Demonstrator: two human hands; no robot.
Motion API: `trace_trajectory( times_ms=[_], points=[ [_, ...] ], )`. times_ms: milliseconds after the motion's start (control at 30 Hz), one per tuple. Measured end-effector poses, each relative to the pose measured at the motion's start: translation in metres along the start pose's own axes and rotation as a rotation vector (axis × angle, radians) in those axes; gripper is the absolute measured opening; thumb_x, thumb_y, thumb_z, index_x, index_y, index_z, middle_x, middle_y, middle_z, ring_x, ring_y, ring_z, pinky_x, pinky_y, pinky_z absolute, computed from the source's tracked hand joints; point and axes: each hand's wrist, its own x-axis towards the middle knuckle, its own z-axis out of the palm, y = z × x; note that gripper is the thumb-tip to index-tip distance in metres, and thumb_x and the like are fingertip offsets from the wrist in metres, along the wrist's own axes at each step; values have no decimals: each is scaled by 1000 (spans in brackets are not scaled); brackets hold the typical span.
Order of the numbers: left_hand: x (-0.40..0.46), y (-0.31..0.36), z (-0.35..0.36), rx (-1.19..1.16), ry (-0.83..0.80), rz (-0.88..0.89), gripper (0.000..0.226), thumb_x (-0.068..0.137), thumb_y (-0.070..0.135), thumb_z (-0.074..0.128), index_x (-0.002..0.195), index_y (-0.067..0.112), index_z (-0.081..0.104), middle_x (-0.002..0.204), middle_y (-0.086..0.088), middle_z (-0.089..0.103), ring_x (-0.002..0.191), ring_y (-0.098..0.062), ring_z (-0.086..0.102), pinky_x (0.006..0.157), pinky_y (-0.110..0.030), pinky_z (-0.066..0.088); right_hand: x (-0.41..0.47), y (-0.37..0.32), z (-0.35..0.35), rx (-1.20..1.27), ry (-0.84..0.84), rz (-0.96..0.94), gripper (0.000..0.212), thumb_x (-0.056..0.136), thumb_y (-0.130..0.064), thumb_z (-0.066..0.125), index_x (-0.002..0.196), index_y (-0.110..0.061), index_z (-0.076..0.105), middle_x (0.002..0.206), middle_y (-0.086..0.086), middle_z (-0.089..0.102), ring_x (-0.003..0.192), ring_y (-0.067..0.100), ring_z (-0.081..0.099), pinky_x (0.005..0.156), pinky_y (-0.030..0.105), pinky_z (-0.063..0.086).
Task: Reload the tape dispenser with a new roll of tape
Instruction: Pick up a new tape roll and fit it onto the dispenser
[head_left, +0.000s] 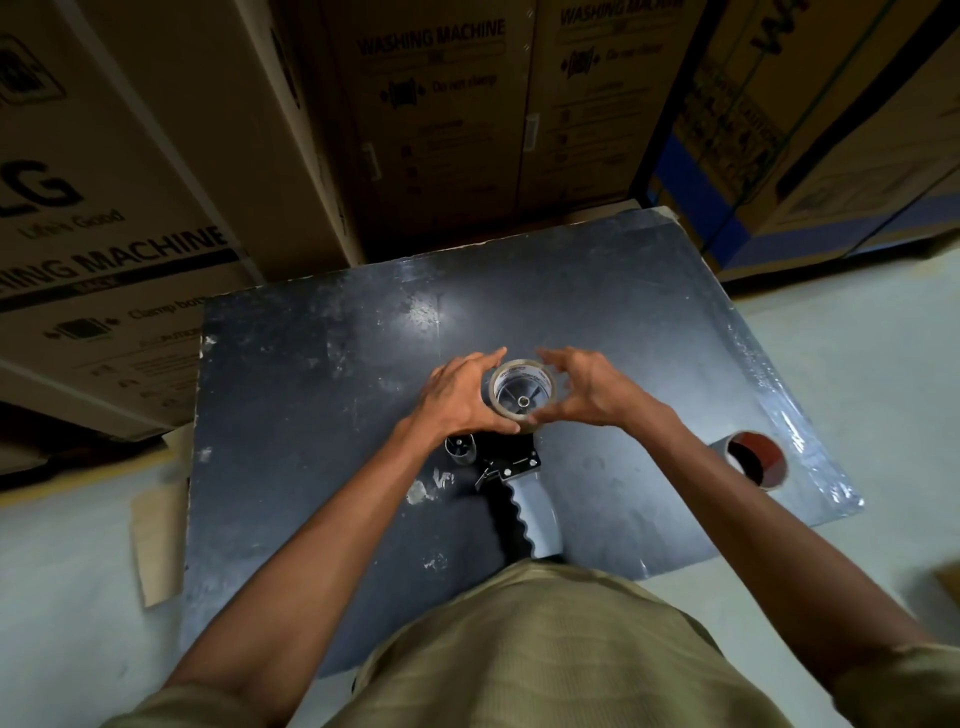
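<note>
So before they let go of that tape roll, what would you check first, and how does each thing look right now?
1. Tape roll sits over the dispenser's hub: ok, the spokes and centre pin show through its core.
2. Roll pushed fully down on the hub: cannot tell from above.
3. Both hands on the roll: ok, left hand and right hand cup it from either side.
4. Dispenser steady on the dark board: ok, it lies flat, handle toward the person.
5. Tape's loose end facing the roller and blade: cannot tell, no free end shows.
6. Other roll out of the way: ok, it stands apart near the board's right edge.
</note>
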Motion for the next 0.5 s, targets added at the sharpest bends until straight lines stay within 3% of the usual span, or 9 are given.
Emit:
trace_trajectory(
  times_ms=[100,233,367,500],
  points=[
    [1,6,1,-2,36,-30,113,43,64,88,142,26,50,140,4,59,131,-20,53,112,-40,34,2,0,1,83,-9,-3,90,62,-28,97,138,-3,57,126,14,69,115,27,66,99,41,55],
    [-5,15,-2,27,90,1,104,42,64,88,134,25,58,131,3,65,123,-21,57,109,-39,38,1,1,3,64,15,-19,92,58,-28,99,137,-5,58,125,12,68,113,26,67,97,38,56],
    [-6,17,3,17,125,39,100,42,65,86,130,27,60,124,6,66,113,-19,63,104,-39,45,0,5,5,16,20,-70,78,55,-29,99,124,-11,68,116,12,69,103,27,67,89,44,58],
    [-3,16,7,-31,74,27,106,44,56,91,138,24,55,130,4,64,118,-19,61,104,-37,47,-2,5,6,2,34,-102,70,58,-29,98,120,-13,71,110,12,71,97,26,69,86,44,58]
  ],
)
